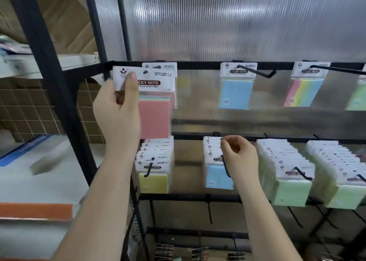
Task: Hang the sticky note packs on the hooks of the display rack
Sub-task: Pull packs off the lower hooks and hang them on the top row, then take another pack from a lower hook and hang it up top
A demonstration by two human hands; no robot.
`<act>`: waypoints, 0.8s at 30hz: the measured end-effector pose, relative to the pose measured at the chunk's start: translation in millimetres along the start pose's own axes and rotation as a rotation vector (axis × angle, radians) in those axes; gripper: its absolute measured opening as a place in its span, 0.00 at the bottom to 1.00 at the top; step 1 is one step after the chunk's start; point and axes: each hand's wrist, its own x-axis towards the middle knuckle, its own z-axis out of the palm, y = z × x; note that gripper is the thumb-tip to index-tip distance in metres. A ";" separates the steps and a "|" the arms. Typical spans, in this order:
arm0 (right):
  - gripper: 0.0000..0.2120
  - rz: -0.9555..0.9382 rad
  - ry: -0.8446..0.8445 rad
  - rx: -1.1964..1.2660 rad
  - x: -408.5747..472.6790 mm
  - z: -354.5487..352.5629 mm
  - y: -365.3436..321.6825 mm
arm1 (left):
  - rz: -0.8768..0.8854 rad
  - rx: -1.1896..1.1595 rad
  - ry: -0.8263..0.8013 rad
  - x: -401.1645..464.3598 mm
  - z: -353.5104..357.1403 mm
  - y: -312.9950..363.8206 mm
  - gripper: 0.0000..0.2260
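My left hand (116, 110) grips a pink sticky note pack (153, 110) by the left side of its white header card, holding it upright in front of the top left hook, where another pack (160, 66) hangs behind it. My right hand (240, 157) is at the lower row, fingers pinched at the header of the blue packs (216, 176) on their hook; whether it grips one I cannot tell. On the top rail (198, 65) hang a single blue pack (235, 90) and a striped pack (304, 90).
The lower rail carries full hooks of yellow packs (154, 179) and green packs (291, 191), with more green ones (344, 195) at the right. A black frame post (53, 78) stands at the left, with boxes (35, 161) on shelves beyond it. A ribbed plastic panel (237, 22) backs the rack.
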 end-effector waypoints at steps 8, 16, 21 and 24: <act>0.04 0.012 -0.042 -0.122 -7.4 5.6 8.3 | 0.058 -0.056 0.011 15.5 2.5 -2.3 0.09; 0.04 0.008 -0.043 -0.204 -9.0 4.1 15.0 | 0.013 -0.058 -0.026 24.5 10.1 -14.8 0.10; 0.06 0.027 -0.049 -0.242 -9.1 2.8 22.6 | -0.107 -0.040 -0.105 33.9 25.2 -31.9 0.13; 0.07 0.040 -0.051 -0.247 -9.4 2.4 24.1 | -0.226 -0.021 -0.143 42.3 38.9 -43.9 0.12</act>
